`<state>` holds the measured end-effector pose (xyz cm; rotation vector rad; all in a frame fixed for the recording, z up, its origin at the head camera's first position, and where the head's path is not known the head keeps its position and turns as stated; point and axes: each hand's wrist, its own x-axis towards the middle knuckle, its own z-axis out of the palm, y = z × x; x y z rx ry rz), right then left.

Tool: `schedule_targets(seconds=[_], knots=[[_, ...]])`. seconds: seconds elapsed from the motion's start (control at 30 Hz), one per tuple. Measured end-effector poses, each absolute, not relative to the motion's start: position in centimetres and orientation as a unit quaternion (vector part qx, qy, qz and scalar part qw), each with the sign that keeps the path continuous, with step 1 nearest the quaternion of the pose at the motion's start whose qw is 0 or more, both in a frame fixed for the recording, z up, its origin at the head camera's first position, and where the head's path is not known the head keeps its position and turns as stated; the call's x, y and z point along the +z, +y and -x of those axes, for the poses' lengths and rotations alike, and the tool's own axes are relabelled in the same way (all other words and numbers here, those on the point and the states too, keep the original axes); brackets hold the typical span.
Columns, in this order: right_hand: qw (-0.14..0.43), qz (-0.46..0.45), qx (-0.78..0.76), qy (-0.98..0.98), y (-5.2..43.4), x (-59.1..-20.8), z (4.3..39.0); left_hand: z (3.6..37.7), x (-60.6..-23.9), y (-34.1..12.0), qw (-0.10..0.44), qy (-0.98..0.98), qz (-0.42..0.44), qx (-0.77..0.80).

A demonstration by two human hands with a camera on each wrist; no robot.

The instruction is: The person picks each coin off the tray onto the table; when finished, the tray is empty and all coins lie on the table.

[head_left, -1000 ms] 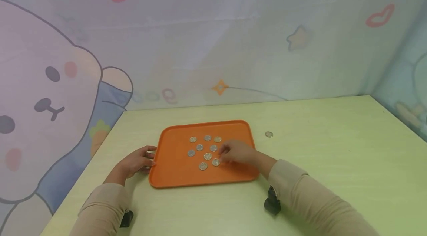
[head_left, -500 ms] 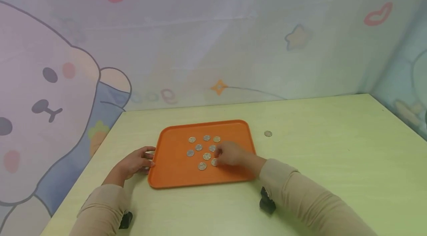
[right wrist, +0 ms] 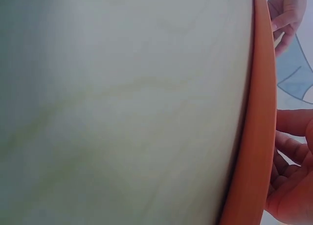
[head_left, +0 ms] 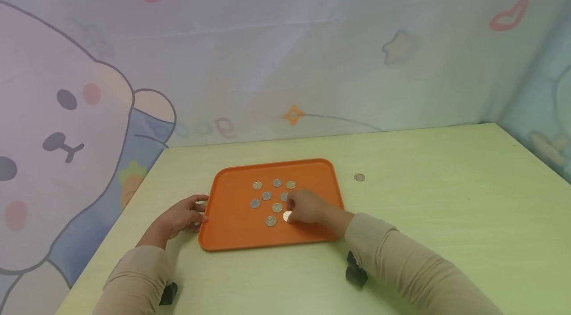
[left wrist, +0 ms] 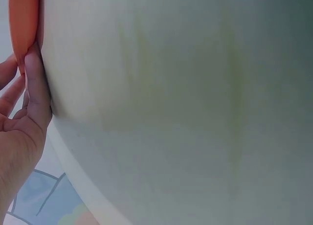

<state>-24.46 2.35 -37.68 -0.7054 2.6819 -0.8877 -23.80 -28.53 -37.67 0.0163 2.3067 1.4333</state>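
Crowding the coins [head_left: 277, 208]: right hand [head_left: 308, 206] over the middle of the tray [head_left: 232, 233], can't tell if it's pinching one
Tray's left edge: left hand [head_left: 180, 217] resting loosely against it
Stray coin [head_left: 359, 177]: on the surface [head_left: 424, 206], off the tray's far right corner
Right wrist view: tray side hides coins, head view doesn't
Second ago: nearest coin less covered

Cannot read the coins [head_left: 271, 221], too small. Cannot tell touch from gap between right hand [head_left: 307, 206] and nearest coin [head_left: 286, 216]. Cannot follow either sleeve [head_left: 136, 275] past the head view's bottom edge, nor orange tray [left wrist: 23, 24] past left wrist view's top.
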Motion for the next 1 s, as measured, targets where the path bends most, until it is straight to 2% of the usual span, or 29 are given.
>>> schedule_targets(seconds=[0.6,1.0], knots=[[0.159,0.213,-0.431,0.862,2.6,-37.3,24.6,23.8,-37.5,-28.6,0.203,0.832,-0.011,0.516],[0.166,0.209,-0.482,0.834,4.2,-36.8,24.4,23.7,-37.7,-28.5,0.199,0.837,-0.007,0.509]])
